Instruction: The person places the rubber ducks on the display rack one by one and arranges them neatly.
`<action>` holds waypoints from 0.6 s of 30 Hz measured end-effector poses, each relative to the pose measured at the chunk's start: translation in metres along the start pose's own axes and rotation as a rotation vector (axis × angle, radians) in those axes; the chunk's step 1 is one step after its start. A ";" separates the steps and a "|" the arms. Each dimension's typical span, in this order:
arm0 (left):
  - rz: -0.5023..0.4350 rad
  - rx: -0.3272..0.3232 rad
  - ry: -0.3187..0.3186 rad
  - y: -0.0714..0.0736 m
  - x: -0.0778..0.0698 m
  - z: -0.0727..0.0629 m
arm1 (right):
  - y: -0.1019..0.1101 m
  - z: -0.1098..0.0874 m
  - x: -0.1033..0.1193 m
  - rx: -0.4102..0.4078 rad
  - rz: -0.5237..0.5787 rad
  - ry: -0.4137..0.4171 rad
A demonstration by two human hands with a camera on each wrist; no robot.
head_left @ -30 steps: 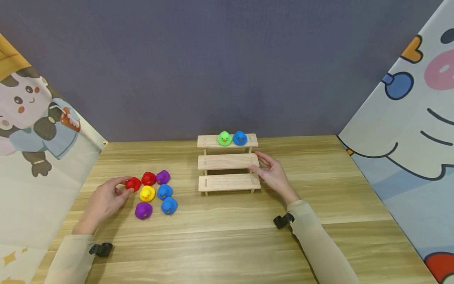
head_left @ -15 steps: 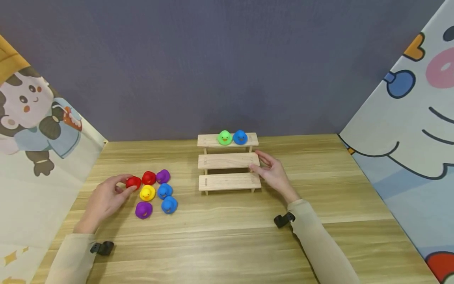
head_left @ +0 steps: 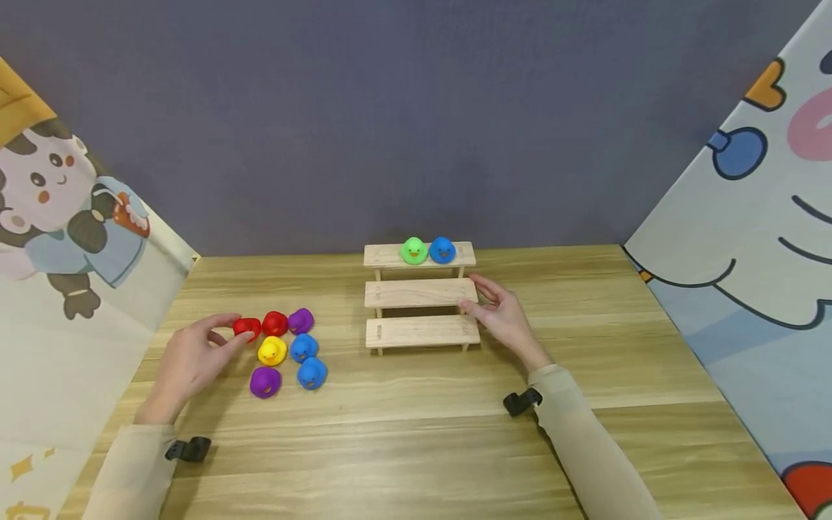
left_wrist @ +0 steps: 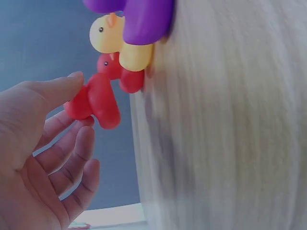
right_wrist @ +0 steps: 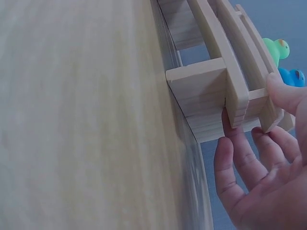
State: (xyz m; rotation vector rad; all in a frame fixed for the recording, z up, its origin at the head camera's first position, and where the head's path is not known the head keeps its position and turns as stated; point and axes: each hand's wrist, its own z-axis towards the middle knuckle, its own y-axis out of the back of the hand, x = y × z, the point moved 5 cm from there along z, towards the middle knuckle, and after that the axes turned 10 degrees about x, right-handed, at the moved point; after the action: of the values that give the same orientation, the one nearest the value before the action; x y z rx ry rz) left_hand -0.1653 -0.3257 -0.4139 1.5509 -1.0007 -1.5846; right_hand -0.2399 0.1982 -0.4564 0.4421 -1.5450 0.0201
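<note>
Between thumb and fingertips my left hand (head_left: 190,362) pinches a red rubber duck (left_wrist: 101,103); in the left wrist view it hangs tilted, off the wooden tabletop. Beside it sit a second red duck (head_left: 275,324), a yellow duck (head_left: 272,352) and a purple duck (head_left: 301,321). My right hand (head_left: 505,322) grips the right end of a three-step wooden stand (head_left: 419,294), thumb on the middle step and fingers around the edge. On the top step stand a green duck (head_left: 414,251) and a blue duck (head_left: 443,250).
Two more blue ducks, one nearer the front (head_left: 312,374), and another purple duck (head_left: 265,383) lie on the table (head_left: 403,440). A dark wall (head_left: 403,130) rises behind the stand. Printed cartoon panels flank the table on both sides.
My left hand has raised the red duck slightly off the table and tipped it. The right hand keeps its hold on the stand, and the other ducks stay where they were.
</note>
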 end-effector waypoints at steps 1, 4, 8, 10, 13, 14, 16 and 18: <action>-0.004 -0.007 -0.004 0.001 -0.001 0.000 | 0.000 0.000 0.000 -0.003 -0.001 0.000; -0.011 -0.023 -0.016 0.003 -0.005 0.000 | 0.000 0.000 0.001 0.000 -0.003 0.002; -0.011 -0.039 -0.031 0.005 -0.010 0.000 | 0.000 -0.001 0.002 0.002 -0.009 0.001; -0.013 -0.045 -0.045 0.006 -0.015 0.000 | 0.000 -0.002 0.002 0.006 -0.015 -0.001; -0.009 -0.051 -0.064 0.008 -0.023 0.000 | 0.001 -0.002 0.002 0.006 -0.022 -0.011; -0.009 -0.053 -0.068 0.009 -0.026 0.000 | 0.001 -0.002 0.003 0.006 -0.024 -0.015; -0.007 -0.055 -0.077 0.010 -0.033 0.001 | 0.001 -0.002 0.004 0.010 -0.030 -0.023; -0.012 -0.056 -0.087 0.012 -0.040 0.002 | 0.001 -0.002 0.004 0.019 -0.028 -0.033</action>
State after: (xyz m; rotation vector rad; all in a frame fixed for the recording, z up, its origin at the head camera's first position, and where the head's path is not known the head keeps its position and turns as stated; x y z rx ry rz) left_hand -0.1656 -0.2958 -0.3843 1.4633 -0.9876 -1.6866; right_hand -0.2383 0.1987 -0.4520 0.4819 -1.5722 0.0057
